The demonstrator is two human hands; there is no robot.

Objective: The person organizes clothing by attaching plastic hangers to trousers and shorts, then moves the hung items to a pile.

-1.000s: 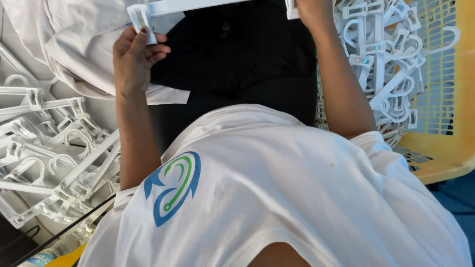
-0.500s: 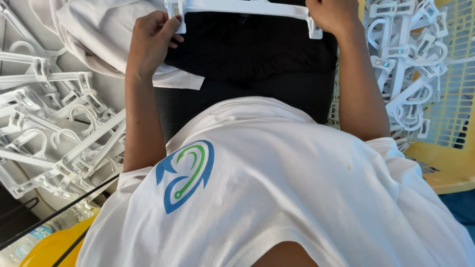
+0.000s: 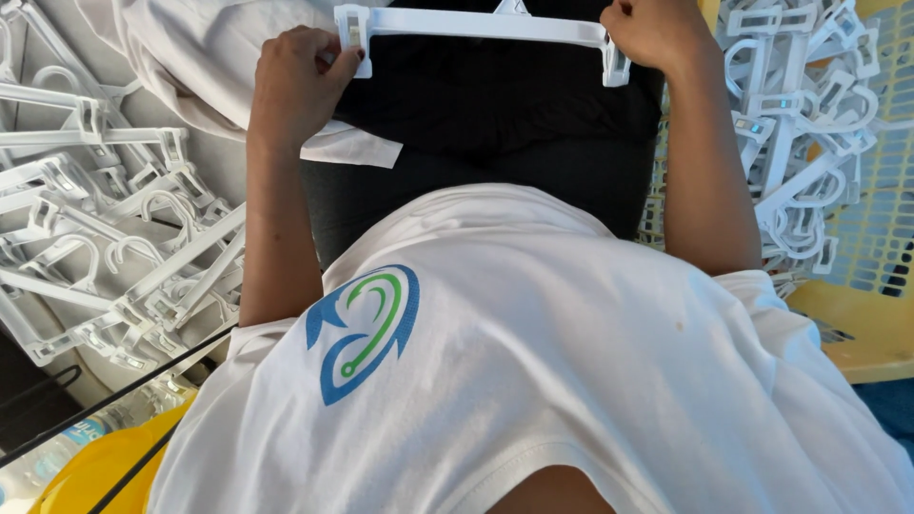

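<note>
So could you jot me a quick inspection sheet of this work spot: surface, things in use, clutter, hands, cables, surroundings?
Surface: no table seen; the work sits over the person's lap, on a black garment.
Job's things: one white clip hanger held level across the black garment.
Clutter: loose pile of white hangers on the person's left; more hangers heaped in a yellow basket on the right.
Hands: left hand pinches the hanger's left clip; right hand grips its right clip.
Cables: thin black cord at lower left.
Surroundings: white cloth at upper left, plastic bottle and a yellow object at bottom left.
</note>
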